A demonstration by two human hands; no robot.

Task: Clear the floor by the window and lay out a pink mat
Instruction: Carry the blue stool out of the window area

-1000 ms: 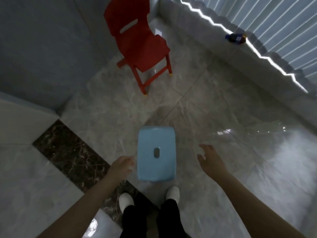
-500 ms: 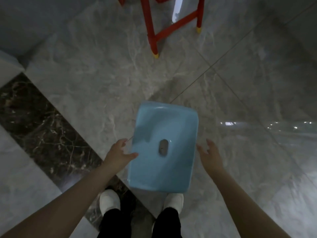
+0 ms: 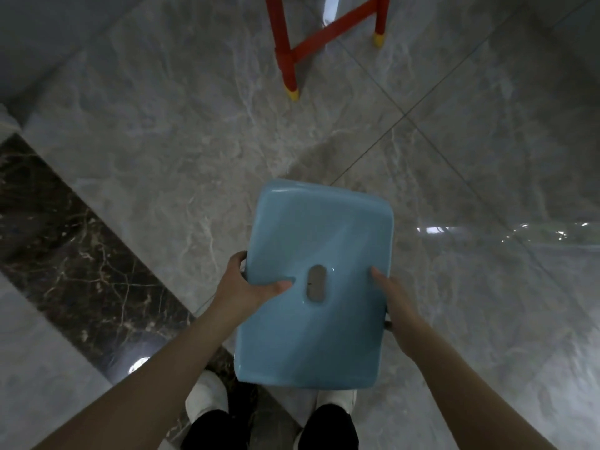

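A view from the person's head, looking straight down at a glossy grey marble-patterned tile floor (image 3: 181, 164). At far left, a dark brown veined stone strip (image 3: 65, 251) runs diagonally through the paler tiles.

Just left of centre, the left hand (image 3: 242, 289) grips the left edge of a light blue, smooth plastic stool with a rectangular seat and an oval slot in the middle (image 3: 316, 284); the thumb lies on top of the seat and the fingers curl over the edge. On the opposite side, the right hand (image 3: 396, 306) holds the right edge, with the thumb resting on the seat and the other fingers hidden below the rim. Whether the stool's legs are on the floor or lifted off it cannot be told from above. Below it are the person's two white shoes (image 3: 207, 396) and dark trouser legs.

By the look of it, clearing has only begun: the blue stool is in hand but not yet put aside. At top centre, the legs of a red plastic chair with yellow feet (image 3: 287, 60) stand on the tiles, well apart from the stool, and probably need moving too. No pink mat or window is in view. At right, the tiles show bright reflections.
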